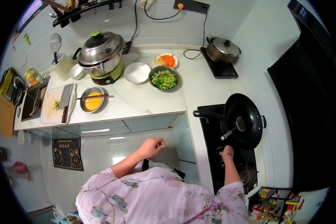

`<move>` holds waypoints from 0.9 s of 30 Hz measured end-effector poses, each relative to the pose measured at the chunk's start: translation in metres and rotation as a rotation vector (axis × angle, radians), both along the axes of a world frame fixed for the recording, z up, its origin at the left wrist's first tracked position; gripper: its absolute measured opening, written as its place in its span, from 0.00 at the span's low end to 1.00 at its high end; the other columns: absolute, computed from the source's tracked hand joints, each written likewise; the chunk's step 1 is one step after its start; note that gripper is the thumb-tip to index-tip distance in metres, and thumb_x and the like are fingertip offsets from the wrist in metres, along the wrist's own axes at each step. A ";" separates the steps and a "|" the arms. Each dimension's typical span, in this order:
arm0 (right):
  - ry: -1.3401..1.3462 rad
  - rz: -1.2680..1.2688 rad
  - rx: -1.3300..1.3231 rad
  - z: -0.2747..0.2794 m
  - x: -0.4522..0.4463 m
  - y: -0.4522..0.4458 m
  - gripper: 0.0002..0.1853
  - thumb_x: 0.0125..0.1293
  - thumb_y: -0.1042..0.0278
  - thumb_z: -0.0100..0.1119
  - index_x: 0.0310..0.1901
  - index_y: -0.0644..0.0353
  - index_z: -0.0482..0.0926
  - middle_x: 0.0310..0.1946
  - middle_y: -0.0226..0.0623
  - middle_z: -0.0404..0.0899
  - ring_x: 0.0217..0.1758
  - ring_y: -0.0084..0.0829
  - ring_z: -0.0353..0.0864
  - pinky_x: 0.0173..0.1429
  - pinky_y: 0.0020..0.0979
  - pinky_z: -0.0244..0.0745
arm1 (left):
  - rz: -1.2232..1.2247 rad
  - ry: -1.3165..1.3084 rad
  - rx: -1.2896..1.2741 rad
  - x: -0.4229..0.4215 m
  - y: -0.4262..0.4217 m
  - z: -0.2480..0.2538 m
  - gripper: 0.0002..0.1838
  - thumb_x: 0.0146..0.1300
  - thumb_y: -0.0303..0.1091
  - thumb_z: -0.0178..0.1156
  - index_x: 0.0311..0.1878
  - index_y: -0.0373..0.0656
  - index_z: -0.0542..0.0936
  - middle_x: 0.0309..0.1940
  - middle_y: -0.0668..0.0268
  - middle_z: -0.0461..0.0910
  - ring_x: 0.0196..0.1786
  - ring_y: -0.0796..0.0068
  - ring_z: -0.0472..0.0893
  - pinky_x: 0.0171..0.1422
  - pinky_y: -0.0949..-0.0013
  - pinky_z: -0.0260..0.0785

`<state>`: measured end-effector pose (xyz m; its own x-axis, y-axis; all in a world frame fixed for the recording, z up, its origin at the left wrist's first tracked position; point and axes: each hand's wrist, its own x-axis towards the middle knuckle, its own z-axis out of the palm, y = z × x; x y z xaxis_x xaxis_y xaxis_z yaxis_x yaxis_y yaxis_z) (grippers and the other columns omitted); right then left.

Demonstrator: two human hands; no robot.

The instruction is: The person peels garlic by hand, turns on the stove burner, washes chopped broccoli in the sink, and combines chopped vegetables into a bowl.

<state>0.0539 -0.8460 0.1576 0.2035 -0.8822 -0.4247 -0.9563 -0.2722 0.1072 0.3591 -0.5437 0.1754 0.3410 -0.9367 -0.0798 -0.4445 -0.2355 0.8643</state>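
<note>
Floral shirt (153,198) | right hand (227,151) at stove (213,164) | mat (67,154): "welcome home"

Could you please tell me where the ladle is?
In the head view, the ladle lies in the black wok, at right, just beyond the right hand.

This is a kitchen, most likely in a home: a black wok (250,117) stands on a built-in stove (242,158), and the pale counter (130,100) carries a cutting board (50,112) with a cleaver (66,98), beaten egg (92,104), chopped greens (163,79) and a lidded electric pot (100,52). A sink (30,99) is set into the counter's far left end, and a floor mat (68,155) with cartoon bears reads "welcome home".
</note>
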 end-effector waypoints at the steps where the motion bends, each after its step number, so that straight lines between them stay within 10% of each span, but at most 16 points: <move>1: 0.004 0.015 -0.004 0.000 0.000 0.000 0.14 0.47 0.69 0.71 0.32 0.68 0.79 0.35 0.51 0.79 0.41 0.45 0.79 0.42 0.39 0.77 | 0.017 -0.003 0.001 0.000 0.000 -0.003 0.09 0.57 0.33 0.59 0.41 0.41 0.77 0.29 0.62 0.79 0.26 0.69 0.78 0.32 0.67 0.71; 27: -0.047 0.256 -0.033 -0.017 -0.027 -0.007 0.15 0.45 0.71 0.68 0.35 0.64 0.77 0.38 0.49 0.77 0.44 0.46 0.77 0.48 0.39 0.75 | 0.029 0.039 -0.017 -0.026 0.001 0.001 0.08 0.56 0.29 0.61 0.39 0.39 0.77 0.27 0.63 0.78 0.23 0.76 0.75 0.30 0.73 0.69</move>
